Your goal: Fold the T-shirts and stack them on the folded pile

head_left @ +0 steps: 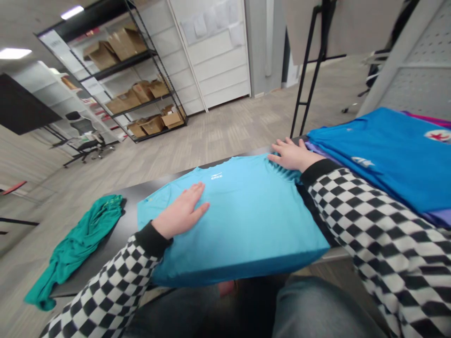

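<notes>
A light blue T-shirt lies spread flat on a dark table, its near edge hanging over the table front. My left hand rests flat on its left part, fingers stretched out and open. On the shirt's far right edge lies my right hand, fingers extended and pressing the fabric down. Both arms wear black-and-white checkered sleeves.
A crumpled green garment hangs off the table's left end. A stack of folded blue and purple shirts sits at the right. Beyond stand a black metal shelf with cardboard boxes, an office chair and a black stand.
</notes>
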A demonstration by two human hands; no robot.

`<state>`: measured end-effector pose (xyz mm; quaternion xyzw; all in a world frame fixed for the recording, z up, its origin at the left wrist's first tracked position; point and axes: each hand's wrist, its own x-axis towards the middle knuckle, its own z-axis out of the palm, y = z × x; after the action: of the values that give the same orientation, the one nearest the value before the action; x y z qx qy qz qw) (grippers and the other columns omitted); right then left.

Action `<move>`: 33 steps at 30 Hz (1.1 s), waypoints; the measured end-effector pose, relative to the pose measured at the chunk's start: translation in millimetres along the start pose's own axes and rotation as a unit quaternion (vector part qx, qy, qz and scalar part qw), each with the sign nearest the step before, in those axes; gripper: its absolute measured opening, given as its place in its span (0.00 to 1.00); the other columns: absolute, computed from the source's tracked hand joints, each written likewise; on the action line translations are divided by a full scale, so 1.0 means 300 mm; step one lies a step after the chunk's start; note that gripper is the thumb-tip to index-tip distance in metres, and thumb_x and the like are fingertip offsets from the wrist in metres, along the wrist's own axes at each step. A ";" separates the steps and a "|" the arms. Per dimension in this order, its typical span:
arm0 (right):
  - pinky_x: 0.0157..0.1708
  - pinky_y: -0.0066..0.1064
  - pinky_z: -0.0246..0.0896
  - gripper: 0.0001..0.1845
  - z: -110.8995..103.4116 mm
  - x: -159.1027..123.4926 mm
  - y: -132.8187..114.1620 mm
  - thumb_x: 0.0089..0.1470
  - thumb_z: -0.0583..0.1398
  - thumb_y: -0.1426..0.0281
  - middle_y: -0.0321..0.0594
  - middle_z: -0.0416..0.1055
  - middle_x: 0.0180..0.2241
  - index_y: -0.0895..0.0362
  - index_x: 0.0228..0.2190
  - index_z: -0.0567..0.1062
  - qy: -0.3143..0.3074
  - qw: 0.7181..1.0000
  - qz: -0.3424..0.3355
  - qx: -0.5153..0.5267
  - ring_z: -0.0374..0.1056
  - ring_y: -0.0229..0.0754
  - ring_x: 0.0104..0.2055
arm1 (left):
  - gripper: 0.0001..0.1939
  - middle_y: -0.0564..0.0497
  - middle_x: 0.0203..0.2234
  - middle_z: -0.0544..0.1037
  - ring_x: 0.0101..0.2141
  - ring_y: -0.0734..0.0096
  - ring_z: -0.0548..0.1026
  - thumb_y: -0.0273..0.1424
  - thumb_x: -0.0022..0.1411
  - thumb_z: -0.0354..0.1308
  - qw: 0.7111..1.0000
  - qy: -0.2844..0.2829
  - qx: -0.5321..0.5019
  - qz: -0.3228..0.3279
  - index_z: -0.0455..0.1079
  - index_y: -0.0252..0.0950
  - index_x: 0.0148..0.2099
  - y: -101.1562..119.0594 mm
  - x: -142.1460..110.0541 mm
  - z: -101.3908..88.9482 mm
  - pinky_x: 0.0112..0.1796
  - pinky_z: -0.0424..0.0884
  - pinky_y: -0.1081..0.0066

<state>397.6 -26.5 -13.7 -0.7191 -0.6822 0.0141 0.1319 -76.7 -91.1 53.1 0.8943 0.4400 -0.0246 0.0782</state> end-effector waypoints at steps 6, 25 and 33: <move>0.78 0.72 0.37 0.35 -0.041 -0.066 -0.282 0.77 0.54 0.51 0.53 0.58 0.79 0.53 0.76 0.67 0.011 0.960 -0.273 0.055 0.51 0.66 0.81 | 0.45 0.37 0.83 0.43 0.82 0.47 0.42 0.55 0.81 0.47 0.988 -0.038 0.010 0.146 0.46 0.32 0.86 0.302 -0.019 0.057 0.79 0.45 0.42; 0.80 0.65 0.40 0.38 0.197 0.236 -0.695 0.77 0.51 0.48 0.40 0.49 0.82 0.46 0.80 0.59 -0.128 0.907 -0.397 0.051 0.45 0.64 0.83 | 0.44 0.44 0.83 0.46 0.82 0.49 0.47 0.57 0.81 0.44 0.995 0.025 -0.012 0.098 0.46 0.38 0.86 0.392 -0.221 0.185 0.78 0.49 0.41; 0.79 0.68 0.40 0.40 0.190 0.241 -0.690 0.77 0.48 0.46 0.43 0.47 0.82 0.48 0.81 0.57 -0.131 0.907 -0.399 0.024 0.45 0.65 0.83 | 0.44 0.42 0.83 0.47 0.82 0.47 0.47 0.57 0.81 0.47 0.993 0.045 -0.049 0.099 0.47 0.37 0.86 0.393 -0.231 0.196 0.78 0.47 0.39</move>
<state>188.8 61.5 -13.9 -0.3750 -0.9228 0.0711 0.0534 -24.2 -225.7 16.8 0.9286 0.3534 0.0455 0.1040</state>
